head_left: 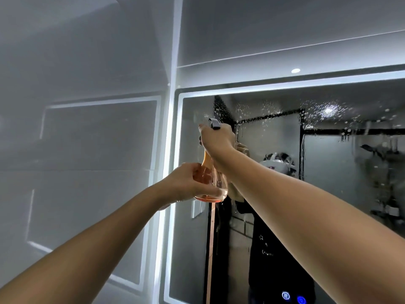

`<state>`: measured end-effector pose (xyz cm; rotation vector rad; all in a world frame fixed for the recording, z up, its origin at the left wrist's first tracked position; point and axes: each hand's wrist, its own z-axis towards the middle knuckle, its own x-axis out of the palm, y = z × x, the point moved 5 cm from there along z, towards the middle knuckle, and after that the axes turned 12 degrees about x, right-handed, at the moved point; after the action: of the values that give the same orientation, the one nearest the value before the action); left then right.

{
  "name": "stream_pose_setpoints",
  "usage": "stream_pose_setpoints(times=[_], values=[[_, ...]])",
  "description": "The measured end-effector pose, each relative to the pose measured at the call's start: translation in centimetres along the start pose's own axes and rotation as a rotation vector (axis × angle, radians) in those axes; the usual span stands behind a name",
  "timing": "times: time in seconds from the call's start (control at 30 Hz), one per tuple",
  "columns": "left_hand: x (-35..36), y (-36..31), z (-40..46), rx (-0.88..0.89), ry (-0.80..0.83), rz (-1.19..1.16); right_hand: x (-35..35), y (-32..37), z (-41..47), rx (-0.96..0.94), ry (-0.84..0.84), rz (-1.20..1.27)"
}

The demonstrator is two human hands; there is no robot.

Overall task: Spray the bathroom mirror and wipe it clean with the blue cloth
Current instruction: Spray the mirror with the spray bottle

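Seen from the head camera, a person holds an orange spray bottle (210, 183) up to the top left corner of a lit bathroom mirror (328, 150), the left hand (186, 183) clenched in a grip round the bottle's wide base and the right hand (217, 137) wrapped round its neck at the grey trigger (213, 123). White droplets (271, 108) speckle the upper glass and run down it. Two blue buttons (293, 297) glow at the mirror's lower edge beside a grey tiled wall (87, 139).
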<state>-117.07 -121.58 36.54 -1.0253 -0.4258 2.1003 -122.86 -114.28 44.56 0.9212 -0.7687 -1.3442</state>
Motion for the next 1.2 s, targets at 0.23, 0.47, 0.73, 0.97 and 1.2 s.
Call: stream_pose_setpoints(times=[0.23, 0.47, 0.73, 0.97, 1.2], values=[[0.9, 2.1, -1.4, -0.039, 0.020, -0.016, 0.6, -2.4, -0.5, 0.044, 0.013, -0.044], [0.3, 5.2, -2.2, -0.050, 0.109, -0.077, 3.6, -5.1, -0.3, 0.107, -0.007, -0.014], [-0.9, 8.5, -2.1, 0.007, 0.187, -0.054, 5.9, -7.2, 0.2, 0.130, -0.093, 0.047], [-0.6, 9.6, -2.0, 0.077, 0.257, -0.081, 6.5, -8.2, -0.3, 0.167, -0.150, 0.082], [0.7, 9.6, -1.3, 0.102, 0.253, -0.084, 4.9, -8.6, 0.2, 0.153, -0.198, -0.024]])
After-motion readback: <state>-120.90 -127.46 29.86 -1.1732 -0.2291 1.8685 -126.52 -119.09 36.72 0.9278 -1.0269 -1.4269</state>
